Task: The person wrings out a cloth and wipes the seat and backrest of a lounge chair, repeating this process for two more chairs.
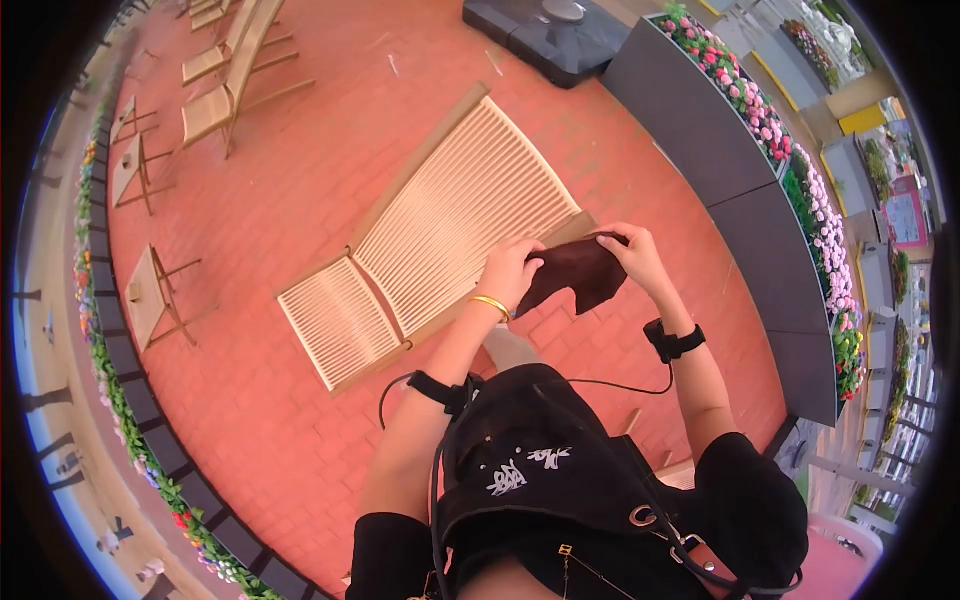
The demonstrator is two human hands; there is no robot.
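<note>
A dark brown cloth (575, 272) hangs stretched between my two hands, its lower edge uneven. My left hand (510, 268), with a gold bangle at the wrist, pinches one end between thumb and fingers. At the other end, the fingers of my right hand (637, 255) are closed on the cloth's upper edge. Just beyond my hands stands a slatted wooden lounge chair (465, 195), and the cloth overlaps the near corner of its long section in this view. The chair's shorter slatted section (340, 320) extends to the left.
Dark planter boxes (745, 235) with pink and red flowers line the right side. A black base block (548, 35) sits at the top. More wooden chairs (208, 112) and small folding tables (150, 295) stand on the red brick floor (260, 230) to the left.
</note>
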